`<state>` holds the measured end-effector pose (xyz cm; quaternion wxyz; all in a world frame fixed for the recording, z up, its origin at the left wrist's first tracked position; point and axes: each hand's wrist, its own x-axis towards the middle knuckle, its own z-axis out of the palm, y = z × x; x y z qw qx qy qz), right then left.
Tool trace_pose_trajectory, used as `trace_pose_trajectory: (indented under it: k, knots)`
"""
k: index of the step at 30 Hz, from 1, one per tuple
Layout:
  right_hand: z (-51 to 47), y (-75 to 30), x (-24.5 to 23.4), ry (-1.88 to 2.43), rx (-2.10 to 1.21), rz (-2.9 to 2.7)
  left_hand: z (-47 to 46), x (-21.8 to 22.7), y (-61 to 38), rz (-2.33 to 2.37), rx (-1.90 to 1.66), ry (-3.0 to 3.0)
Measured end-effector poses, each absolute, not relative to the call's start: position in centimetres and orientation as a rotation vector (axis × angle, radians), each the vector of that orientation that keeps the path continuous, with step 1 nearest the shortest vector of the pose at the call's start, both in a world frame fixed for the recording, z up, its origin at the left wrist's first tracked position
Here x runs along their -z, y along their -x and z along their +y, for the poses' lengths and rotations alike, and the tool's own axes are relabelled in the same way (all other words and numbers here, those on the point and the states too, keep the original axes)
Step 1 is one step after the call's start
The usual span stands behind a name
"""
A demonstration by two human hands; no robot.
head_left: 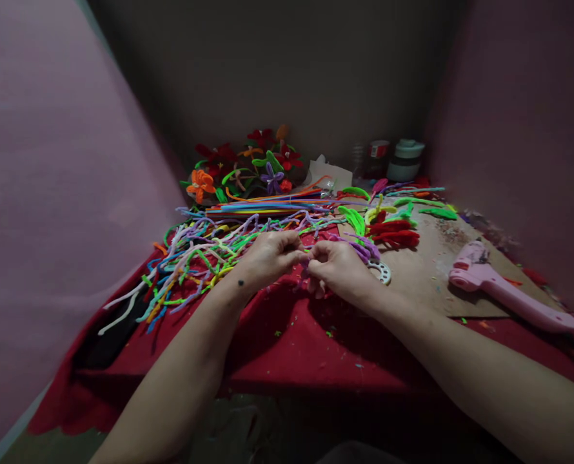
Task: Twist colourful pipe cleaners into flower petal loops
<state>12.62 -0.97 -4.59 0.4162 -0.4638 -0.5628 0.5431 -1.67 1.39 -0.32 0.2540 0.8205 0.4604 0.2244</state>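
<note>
My left hand (271, 259) and my right hand (336, 265) meet above the front middle of the table, fingertips nearly touching. Both are closed in a pinch on a small purple pipe cleaner (305, 261), most of which the fingers hide. Just beyond my right hand lie bent purple pipe cleaner pieces (363, 246), with a pale ring with holes (385, 272) partly covered by that hand. Left of my left hand spreads a tangled pile of coloured pipe cleaners (195, 254).
A pink glue gun (504, 290) lies on a brown board (432, 270) at right. Red and green fuzzy pieces (393, 233) rest there too. Behind are straight pipe cleaners (262, 207), pipe-cleaner flowers (200, 183) and a lidded jar (405, 161). Red cloth (306, 354) covers the table.
</note>
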Motion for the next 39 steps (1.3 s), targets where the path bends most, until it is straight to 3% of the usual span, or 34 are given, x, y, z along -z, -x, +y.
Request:
trace_pose_trajectory:
  k: [5,24,39]
  knots:
    - [-1.0,-13.0,4.0,1.011,-1.557,-1.3,1.3,0.0,1.9,1.267,-0.626,-2.236]
    - [-0.4,-13.1,4.7,0.991,-1.499,-1.202,1.7,0.1,2.2,1.11,-0.649,-1.713]
    - [-0.3,-13.2,5.3,0.834,-1.755,-1.037,1.5,0.3,1.8,1.047,-0.638,-1.724]
